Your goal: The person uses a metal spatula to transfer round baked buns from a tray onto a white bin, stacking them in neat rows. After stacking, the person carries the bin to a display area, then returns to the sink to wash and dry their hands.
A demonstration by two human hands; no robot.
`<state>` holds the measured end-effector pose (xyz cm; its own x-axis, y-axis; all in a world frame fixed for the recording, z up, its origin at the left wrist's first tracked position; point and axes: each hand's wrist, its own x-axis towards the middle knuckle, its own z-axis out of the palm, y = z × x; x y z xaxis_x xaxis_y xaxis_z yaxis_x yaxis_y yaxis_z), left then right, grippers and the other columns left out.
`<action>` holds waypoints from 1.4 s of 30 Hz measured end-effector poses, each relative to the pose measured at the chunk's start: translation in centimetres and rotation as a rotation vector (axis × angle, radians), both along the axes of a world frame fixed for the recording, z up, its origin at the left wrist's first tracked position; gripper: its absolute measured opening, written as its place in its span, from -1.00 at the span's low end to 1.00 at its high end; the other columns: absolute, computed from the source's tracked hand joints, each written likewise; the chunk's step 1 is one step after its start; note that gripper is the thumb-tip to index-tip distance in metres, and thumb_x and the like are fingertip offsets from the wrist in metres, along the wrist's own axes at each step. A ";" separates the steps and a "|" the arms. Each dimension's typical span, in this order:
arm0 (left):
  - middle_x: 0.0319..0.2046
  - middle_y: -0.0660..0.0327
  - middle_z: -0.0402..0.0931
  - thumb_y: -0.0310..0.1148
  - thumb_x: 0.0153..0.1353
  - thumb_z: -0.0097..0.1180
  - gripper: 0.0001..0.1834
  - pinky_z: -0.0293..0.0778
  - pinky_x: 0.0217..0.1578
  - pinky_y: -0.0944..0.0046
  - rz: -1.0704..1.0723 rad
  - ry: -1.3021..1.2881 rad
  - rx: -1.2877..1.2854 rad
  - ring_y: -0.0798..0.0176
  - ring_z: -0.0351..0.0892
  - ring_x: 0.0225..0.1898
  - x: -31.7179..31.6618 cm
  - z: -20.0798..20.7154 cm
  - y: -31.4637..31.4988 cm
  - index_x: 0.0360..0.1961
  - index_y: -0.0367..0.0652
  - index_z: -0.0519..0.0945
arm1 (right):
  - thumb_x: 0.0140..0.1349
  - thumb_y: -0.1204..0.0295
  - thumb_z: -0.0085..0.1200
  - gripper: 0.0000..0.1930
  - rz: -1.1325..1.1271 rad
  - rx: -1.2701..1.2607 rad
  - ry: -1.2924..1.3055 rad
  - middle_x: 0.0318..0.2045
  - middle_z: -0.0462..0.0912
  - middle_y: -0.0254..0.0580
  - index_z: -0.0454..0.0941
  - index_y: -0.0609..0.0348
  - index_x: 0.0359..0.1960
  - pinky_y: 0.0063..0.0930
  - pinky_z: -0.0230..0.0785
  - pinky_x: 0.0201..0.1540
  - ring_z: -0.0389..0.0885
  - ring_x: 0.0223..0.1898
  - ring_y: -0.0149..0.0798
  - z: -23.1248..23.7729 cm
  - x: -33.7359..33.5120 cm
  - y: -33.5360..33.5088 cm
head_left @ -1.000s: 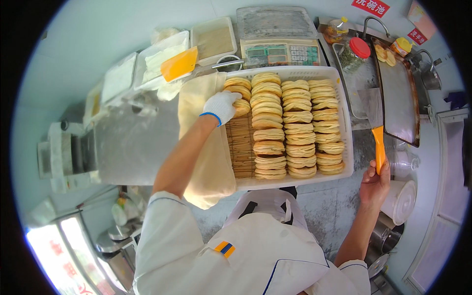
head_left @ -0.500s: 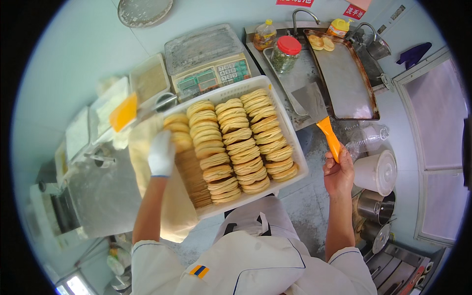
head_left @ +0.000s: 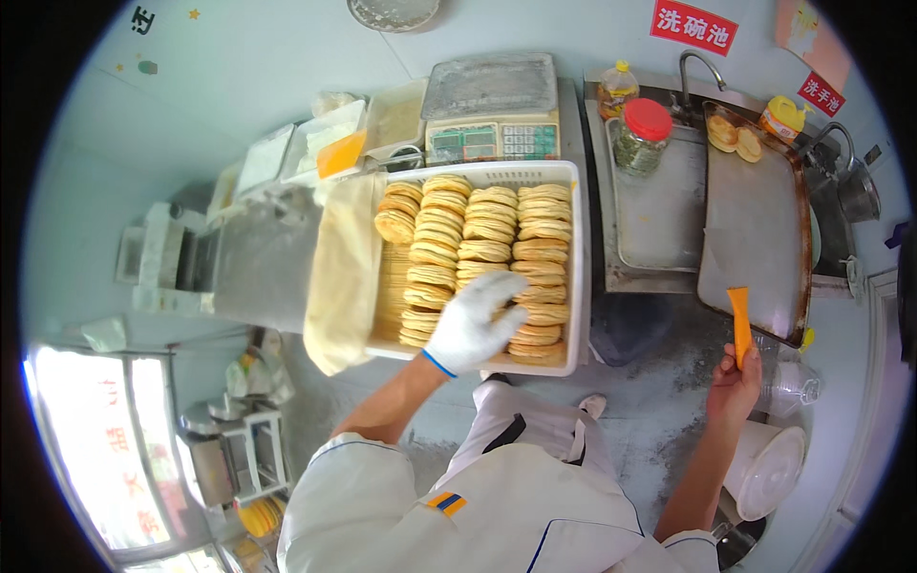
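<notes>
four rows of breads sit tilted in the crate, likely packed so to save room; cloth hangs over its left rim, perhaps as a cover. gloved left hand bends over the near breads; we can't tell if it grips any. bare right hand grips the scraper off to the side, likely keeping it clear. we see greens in the jar.

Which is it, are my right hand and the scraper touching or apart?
Touching. The head view shows it: the right hand grips the scraper, with the lower end held between thumb and fingers.
</notes>
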<state>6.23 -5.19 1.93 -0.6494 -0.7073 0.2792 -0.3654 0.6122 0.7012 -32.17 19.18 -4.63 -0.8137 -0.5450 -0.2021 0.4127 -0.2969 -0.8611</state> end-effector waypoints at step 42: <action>0.35 -0.04 0.39 0.24 0.31 0.06 -0.22 0.08 0.44 -0.24 -0.067 -0.350 -0.365 -0.31 0.19 0.45 -76.6 -9.7 -16.0 0.37 -0.10 0.44 | 0.54 0.37 -0.02 -0.69 0.234 0.379 0.106 -0.43 0.61 -0.29 0.50 0.26 0.19 -0.53 0.35 -0.48 0.51 -0.54 -0.49 -3.5 -50.9 -22.2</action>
